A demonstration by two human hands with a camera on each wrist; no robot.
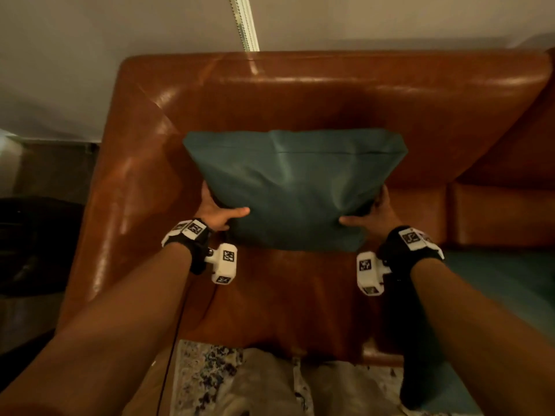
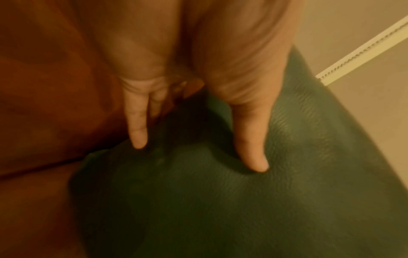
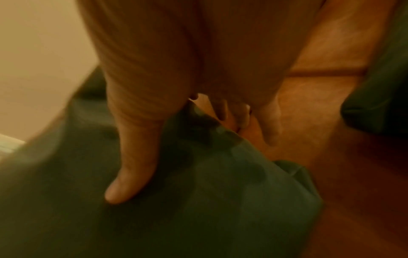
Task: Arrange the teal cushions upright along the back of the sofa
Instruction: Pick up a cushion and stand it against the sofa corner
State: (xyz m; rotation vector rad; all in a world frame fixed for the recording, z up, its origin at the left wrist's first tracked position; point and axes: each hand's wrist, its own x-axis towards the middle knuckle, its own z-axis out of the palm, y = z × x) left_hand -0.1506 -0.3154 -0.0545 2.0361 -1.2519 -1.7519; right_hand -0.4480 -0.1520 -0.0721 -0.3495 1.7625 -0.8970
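Observation:
A teal cushion (image 1: 295, 187) is held up in front of the brown leather sofa (image 1: 330, 94), near its left corner and leaning toward the backrest. My left hand (image 1: 217, 213) grips its lower left corner, thumb on the front face and fingers behind. My right hand (image 1: 371, 216) grips the lower right corner the same way. In the left wrist view the left hand (image 2: 198, 153) has thumb and fingers pressed into the cushion (image 2: 220, 200). The right wrist view shows my right hand (image 3: 176, 165) pinching the cushion (image 3: 176, 209). A second teal cushion (image 1: 510, 289) lies flat on the seat at right.
The sofa's left armrest (image 1: 120, 205) rises beside the held cushion. A pale wall (image 1: 120, 31) with a white cord strip (image 1: 243, 22) stands behind the sofa. A patterned rug (image 1: 204, 379) lies at the front. Dark furniture (image 1: 33, 241) sits left of the sofa.

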